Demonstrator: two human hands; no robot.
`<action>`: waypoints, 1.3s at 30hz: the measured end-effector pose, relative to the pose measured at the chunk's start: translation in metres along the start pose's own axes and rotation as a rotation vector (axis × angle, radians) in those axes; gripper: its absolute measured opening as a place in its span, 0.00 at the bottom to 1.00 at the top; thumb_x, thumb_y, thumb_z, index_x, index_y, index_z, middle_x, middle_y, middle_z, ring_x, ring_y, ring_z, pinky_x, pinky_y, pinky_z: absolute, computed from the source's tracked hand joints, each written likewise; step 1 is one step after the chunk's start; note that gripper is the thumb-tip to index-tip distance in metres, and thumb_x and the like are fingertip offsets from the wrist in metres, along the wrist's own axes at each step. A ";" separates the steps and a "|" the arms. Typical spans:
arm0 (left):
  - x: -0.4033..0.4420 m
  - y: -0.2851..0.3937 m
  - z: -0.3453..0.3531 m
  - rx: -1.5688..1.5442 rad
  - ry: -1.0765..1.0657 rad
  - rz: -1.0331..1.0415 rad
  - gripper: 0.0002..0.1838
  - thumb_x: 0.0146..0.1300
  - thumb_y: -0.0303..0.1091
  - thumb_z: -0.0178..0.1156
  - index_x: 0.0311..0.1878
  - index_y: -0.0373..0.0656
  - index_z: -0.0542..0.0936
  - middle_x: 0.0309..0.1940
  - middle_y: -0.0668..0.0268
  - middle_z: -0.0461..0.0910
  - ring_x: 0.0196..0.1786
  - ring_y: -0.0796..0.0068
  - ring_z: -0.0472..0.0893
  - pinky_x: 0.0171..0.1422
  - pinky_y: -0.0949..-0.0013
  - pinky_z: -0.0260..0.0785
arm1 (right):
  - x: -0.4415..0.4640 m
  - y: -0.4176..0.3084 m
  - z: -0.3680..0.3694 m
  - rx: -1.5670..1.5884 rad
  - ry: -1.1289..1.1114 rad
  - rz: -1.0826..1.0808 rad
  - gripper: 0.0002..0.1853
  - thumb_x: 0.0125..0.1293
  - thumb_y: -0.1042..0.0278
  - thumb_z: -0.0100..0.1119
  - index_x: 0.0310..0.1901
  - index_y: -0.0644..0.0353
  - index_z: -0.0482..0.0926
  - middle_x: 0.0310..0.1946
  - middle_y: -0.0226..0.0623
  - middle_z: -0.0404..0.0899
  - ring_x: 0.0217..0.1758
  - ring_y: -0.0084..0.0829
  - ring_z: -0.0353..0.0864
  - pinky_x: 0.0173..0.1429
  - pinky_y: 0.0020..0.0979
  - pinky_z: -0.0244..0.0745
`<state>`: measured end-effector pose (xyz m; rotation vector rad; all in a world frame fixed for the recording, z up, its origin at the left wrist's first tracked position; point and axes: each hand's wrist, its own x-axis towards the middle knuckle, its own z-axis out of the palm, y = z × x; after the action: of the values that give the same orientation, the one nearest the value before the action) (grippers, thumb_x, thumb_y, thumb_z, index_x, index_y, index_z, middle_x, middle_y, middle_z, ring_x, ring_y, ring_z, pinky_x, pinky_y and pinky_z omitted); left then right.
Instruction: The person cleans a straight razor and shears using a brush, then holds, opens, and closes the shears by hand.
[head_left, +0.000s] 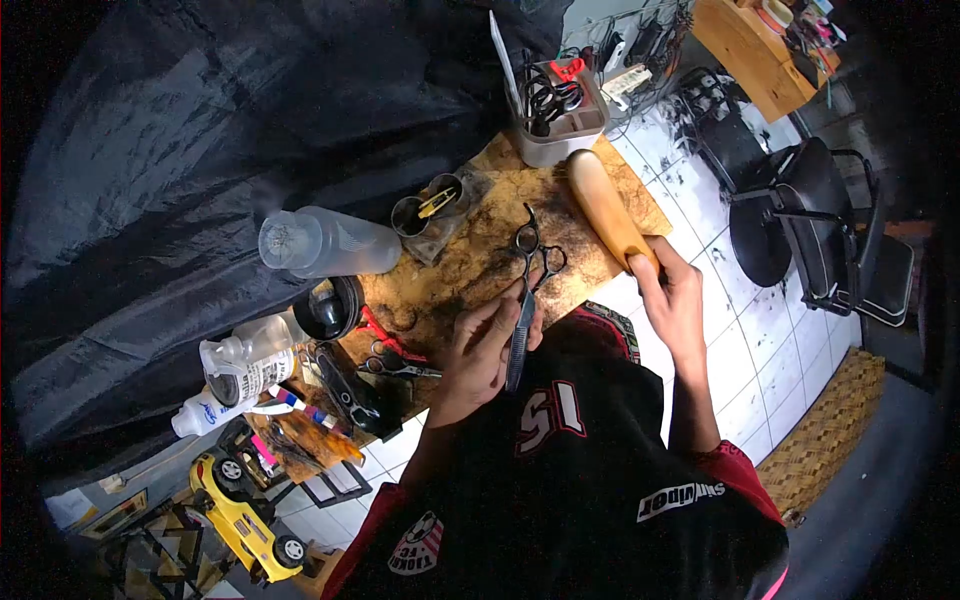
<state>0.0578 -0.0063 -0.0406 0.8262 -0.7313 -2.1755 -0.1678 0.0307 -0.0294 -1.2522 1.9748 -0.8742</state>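
Note:
My left hand [482, 352] is closed around dark thinning scissors [520, 325]. Their finger rings point away from me and the toothed blade points back toward my body. In my right hand [668, 300] is a long tan wooden-looking brush [603, 208], gripped between thumb and fingers at its near end. It has a smooth rounded back and a pale far end; no bristles show from here. Both tools are held over the front edge of a stained tan tabletop [450, 290].
On the tabletop stand a translucent bottle [345, 243], a cup [442, 193] with yellow tweezers-like tool, a bin of scissors [560, 145], other scissors [395, 368] and black clippers [345, 390]. A yellow toy car [245, 520] sits lower left. A black chair [825, 220] stands right on hair-strewn tiles.

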 end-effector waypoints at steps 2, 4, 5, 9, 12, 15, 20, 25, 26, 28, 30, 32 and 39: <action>0.002 0.002 -0.001 -0.007 0.065 -0.058 0.28 0.72 0.42 0.49 0.68 0.35 0.61 0.36 0.66 0.72 0.34 0.82 0.68 0.37 0.77 0.63 | -0.006 0.001 0.003 0.089 -0.035 -0.008 0.14 0.61 0.60 0.65 0.38 0.64 0.78 0.23 0.37 0.78 0.23 0.21 0.71 0.30 0.26 0.69; 0.006 -0.009 -0.017 -0.019 0.041 -0.050 0.24 0.73 0.41 0.48 0.66 0.36 0.66 0.40 0.66 0.75 0.36 0.82 0.72 0.42 0.76 0.67 | -0.019 -0.005 0.012 0.222 -0.235 -0.474 0.19 0.59 0.57 0.67 0.43 0.61 0.75 0.25 0.36 0.78 0.21 0.21 0.74 0.25 0.27 0.69; 0.009 -0.017 -0.023 -0.054 0.084 -0.074 0.23 0.73 0.40 0.48 0.66 0.38 0.66 0.42 0.66 0.76 0.36 0.82 0.72 0.43 0.77 0.68 | -0.024 -0.017 0.007 0.172 -0.407 -0.421 0.20 0.59 0.55 0.67 0.44 0.61 0.74 0.21 0.37 0.76 0.20 0.26 0.78 0.23 0.29 0.70; 0.001 -0.015 -0.015 0.346 0.189 0.114 0.20 0.72 0.41 0.49 0.61 0.40 0.72 0.43 0.66 0.76 0.37 0.84 0.73 0.41 0.76 0.70 | -0.025 -0.025 0.009 -0.075 -0.498 -0.461 0.21 0.58 0.49 0.66 0.43 0.55 0.73 0.18 0.39 0.75 0.18 0.43 0.77 0.22 0.37 0.70; -0.002 0.001 -0.012 -0.107 0.108 -0.108 0.19 0.71 0.39 0.51 0.56 0.34 0.74 0.35 0.62 0.75 0.28 0.84 0.70 0.26 0.80 0.59 | -0.013 0.001 0.018 -0.076 -0.158 -0.349 0.20 0.61 0.51 0.63 0.43 0.58 0.71 0.19 0.47 0.75 0.21 0.47 0.78 0.26 0.38 0.72; -0.001 0.005 -0.011 -0.016 0.009 -0.099 0.26 0.72 0.42 0.49 0.67 0.38 0.62 0.36 0.68 0.71 0.28 0.84 0.68 0.25 0.82 0.59 | 0.001 -0.005 0.004 -0.043 0.022 -0.158 0.18 0.63 0.58 0.62 0.47 0.60 0.73 0.20 0.44 0.77 0.21 0.36 0.80 0.28 0.32 0.70; 0.005 -0.014 -0.029 -0.184 -0.028 -0.007 0.21 0.73 0.38 0.47 0.66 0.42 0.68 0.35 0.68 0.73 0.24 0.83 0.68 0.27 0.81 0.59 | -0.019 -0.005 0.014 0.278 -0.335 -0.498 0.20 0.58 0.50 0.66 0.44 0.55 0.77 0.19 0.33 0.78 0.16 0.28 0.76 0.24 0.29 0.72; 0.007 0.000 -0.013 0.345 0.057 -0.064 0.23 0.73 0.44 0.43 0.66 0.45 0.68 0.36 0.70 0.74 0.24 0.85 0.69 0.28 0.80 0.61 | -0.027 -0.020 0.022 -0.045 -0.506 -0.487 0.23 0.54 0.43 0.67 0.41 0.54 0.79 0.20 0.34 0.80 0.18 0.37 0.80 0.24 0.33 0.75; 0.005 -0.007 -0.017 0.196 0.050 -0.019 0.20 0.73 0.42 0.44 0.61 0.42 0.71 0.34 0.70 0.73 0.23 0.86 0.68 0.27 0.80 0.59 | -0.025 -0.019 0.021 -0.053 -0.334 -0.476 0.22 0.55 0.44 0.67 0.39 0.55 0.79 0.20 0.37 0.80 0.19 0.40 0.81 0.25 0.35 0.76; 0.006 -0.004 -0.026 0.088 -0.018 0.018 0.17 0.72 0.38 0.49 0.54 0.36 0.75 0.32 0.71 0.73 0.21 0.86 0.65 0.25 0.81 0.55 | -0.014 -0.009 0.026 -0.038 -0.114 -0.408 0.22 0.55 0.44 0.67 0.37 0.57 0.78 0.18 0.41 0.78 0.20 0.41 0.80 0.26 0.37 0.75; 0.002 0.004 -0.013 0.048 0.051 -0.019 0.17 0.72 0.38 0.49 0.55 0.36 0.75 0.32 0.71 0.73 0.22 0.86 0.67 0.26 0.81 0.55 | -0.006 -0.009 0.015 -0.165 -0.069 -0.150 0.22 0.58 0.47 0.66 0.39 0.60 0.77 0.17 0.45 0.75 0.18 0.43 0.78 0.26 0.36 0.72; 0.004 0.000 -0.014 -0.028 0.045 -0.014 0.18 0.72 0.39 0.49 0.57 0.37 0.74 0.32 0.71 0.73 0.24 0.86 0.67 0.26 0.81 0.56 | -0.003 -0.009 0.011 -0.109 -0.043 -0.119 0.21 0.58 0.48 0.66 0.39 0.59 0.77 0.16 0.42 0.75 0.18 0.41 0.77 0.26 0.35 0.72; 0.005 0.005 -0.018 0.186 0.074 -0.067 0.29 0.70 0.50 0.50 0.67 0.41 0.64 0.44 0.68 0.73 0.30 0.82 0.72 0.32 0.80 0.65 | -0.023 -0.032 0.015 -0.163 -0.563 -0.618 0.21 0.53 0.42 0.68 0.35 0.52 0.78 0.17 0.33 0.77 0.19 0.36 0.80 0.25 0.33 0.74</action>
<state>0.0701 -0.0175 -0.0498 1.0337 -0.8905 -2.1459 -0.1322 0.0390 -0.0089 -1.9981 1.2407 -0.5375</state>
